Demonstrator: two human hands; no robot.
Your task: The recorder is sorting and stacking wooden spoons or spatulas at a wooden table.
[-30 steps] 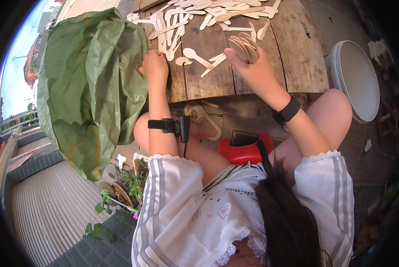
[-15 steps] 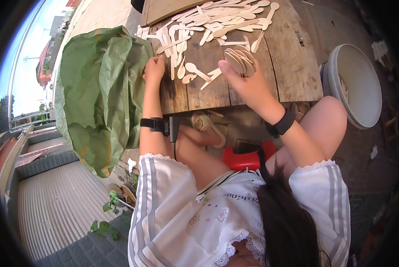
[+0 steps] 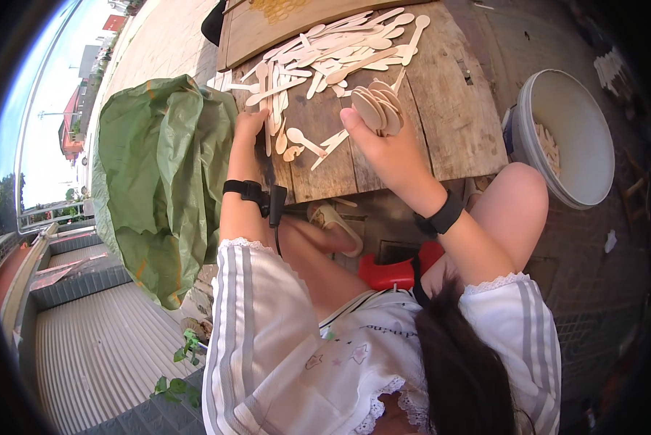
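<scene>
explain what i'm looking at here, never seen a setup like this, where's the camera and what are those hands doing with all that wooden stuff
There's no robot here: these are a person's own bare hands, with black straps on the wrists. The view comes from a wide fisheye camera worn on the head, looking down, so straight edges bend near the rim.

A spread of loose wooden spoons lies on the plank table. The right hand grips a bunch of wooden spoons, bowls up. The left hand is at the table's left side, by some loose spoons; whether it grips one is hard to tell.

A green plastic sack is to the left, and a pale bucket with wooden pieces inside stands to the right.
</scene>
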